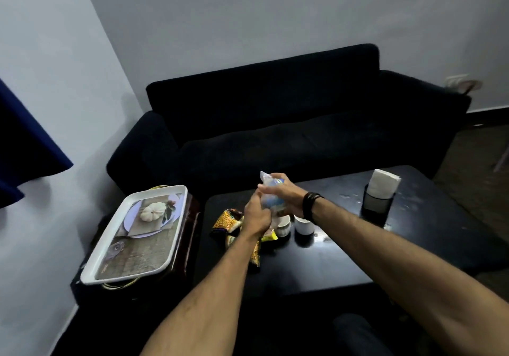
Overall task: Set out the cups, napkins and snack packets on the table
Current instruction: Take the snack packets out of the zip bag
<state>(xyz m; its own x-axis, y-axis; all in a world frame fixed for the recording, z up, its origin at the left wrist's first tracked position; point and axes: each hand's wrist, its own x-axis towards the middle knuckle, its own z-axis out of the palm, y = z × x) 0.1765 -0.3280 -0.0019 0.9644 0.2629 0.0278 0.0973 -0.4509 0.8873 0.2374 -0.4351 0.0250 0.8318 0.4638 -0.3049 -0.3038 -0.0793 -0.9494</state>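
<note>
Both hands hold one blue and clear snack packet (271, 194) above the black table (344, 253). My left hand (256, 215) grips its lower end and my right hand (285, 195) wraps its upper part. Under them lie yellow and purple snack packets (227, 222), partly hidden by my left forearm. Two small white cups (304, 224) stand just right of the packets, one of them half hidden behind my hands. White napkins (382, 183) stick up from a black mesh holder (376, 205) at the table's far right.
A white rectangular tray (110, 259) with a printed picture rests on a low dark stand to the left of the table. A black sofa (275, 124) runs behind the table. A blue curtain (24, 149) hangs at the far left.
</note>
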